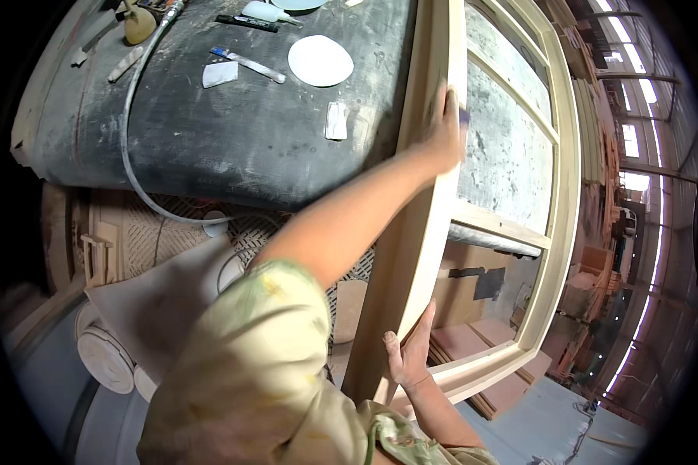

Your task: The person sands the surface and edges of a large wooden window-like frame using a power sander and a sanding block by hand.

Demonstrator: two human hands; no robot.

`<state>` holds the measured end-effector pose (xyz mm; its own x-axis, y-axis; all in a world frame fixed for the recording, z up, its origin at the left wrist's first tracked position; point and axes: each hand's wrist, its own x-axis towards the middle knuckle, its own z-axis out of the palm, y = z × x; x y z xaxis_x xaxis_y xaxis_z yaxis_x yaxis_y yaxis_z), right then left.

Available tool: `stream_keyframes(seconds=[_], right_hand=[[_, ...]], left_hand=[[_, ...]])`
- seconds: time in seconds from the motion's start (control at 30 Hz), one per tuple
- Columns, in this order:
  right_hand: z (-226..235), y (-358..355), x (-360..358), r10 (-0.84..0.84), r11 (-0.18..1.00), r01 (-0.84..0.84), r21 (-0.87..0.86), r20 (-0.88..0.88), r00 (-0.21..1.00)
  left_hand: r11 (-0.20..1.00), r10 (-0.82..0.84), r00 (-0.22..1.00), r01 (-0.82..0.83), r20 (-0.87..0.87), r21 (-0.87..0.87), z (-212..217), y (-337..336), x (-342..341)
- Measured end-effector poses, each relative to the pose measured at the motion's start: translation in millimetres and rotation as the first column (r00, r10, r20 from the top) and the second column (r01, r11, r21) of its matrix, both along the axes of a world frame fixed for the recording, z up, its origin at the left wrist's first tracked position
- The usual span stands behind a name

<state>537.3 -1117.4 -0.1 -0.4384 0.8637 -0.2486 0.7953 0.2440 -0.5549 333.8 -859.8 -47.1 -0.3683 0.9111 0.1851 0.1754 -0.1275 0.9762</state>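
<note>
Wooden Frame Overhanging the Tabletop, Both Hands on One Rail

The dark, scuffed tabletop (209,147) fills the upper left and continues beneath the crossbarred wooden frame (553,182). The far portion of the frame lies above the tabletop; the near portion extends beyond its edge. A pale sheet (159,283) is located below, at left. A grey hose (126,116) runs across the tabletop and hangs over the edge.

The left hand (440,139) contacts the upper part of the frame's left rail. A small dark purple piece (464,116) shows beside its fingers; whether the left grip closes on this piece or on the rail cannot be told. The right hand (412,350) holds the same rail nearer the body, its grip closed across it, thumb apart from fingers.

Left of the rail lie a white oval disc (320,60), a white squeeze bottle (267,12), a slim blue-ended tool (248,64), a black marker (247,23) and a small white pad (336,122).
</note>
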Motion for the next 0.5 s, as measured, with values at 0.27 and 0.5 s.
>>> stream_keyframes(seconds=[0.27, 0.5], right_hand=[[2.4, 0.9, 5.8, -0.038, 0.999, 0.038, 0.01, -0.051, 0.998], [-0.2, 10.2, -7.5, -0.095, 0.993, 0.078, -0.093, -0.202, 0.975]], left_hand=[[0.967, 0.0, 0.999, -0.011, 0.04, 0.255, -24.8, -80.0, 70.5], [0.988, 0.108, 0.99, -0.116, 0.085, 0.099, -21.7, -9.4, -34.5]])
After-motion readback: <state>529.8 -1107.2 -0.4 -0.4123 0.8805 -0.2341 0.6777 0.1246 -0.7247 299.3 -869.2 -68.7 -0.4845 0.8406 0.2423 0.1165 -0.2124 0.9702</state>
